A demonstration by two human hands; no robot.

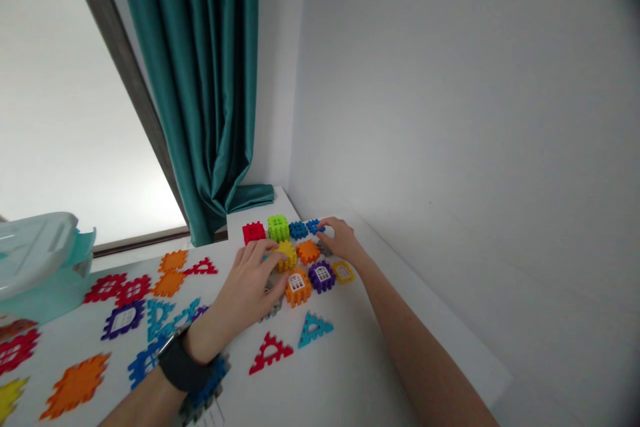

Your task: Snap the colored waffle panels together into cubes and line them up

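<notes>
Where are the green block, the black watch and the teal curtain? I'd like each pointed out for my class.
Green block (279, 229), head view: the side facing the camera.
Black watch (183, 364), head view: its band.
Teal curtain (205, 80), head view: the hanging folds.

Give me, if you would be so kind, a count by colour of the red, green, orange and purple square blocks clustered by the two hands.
Red block: 1
Green block: 1
Orange blocks: 2
Purple block: 1
Total: 5
</notes>
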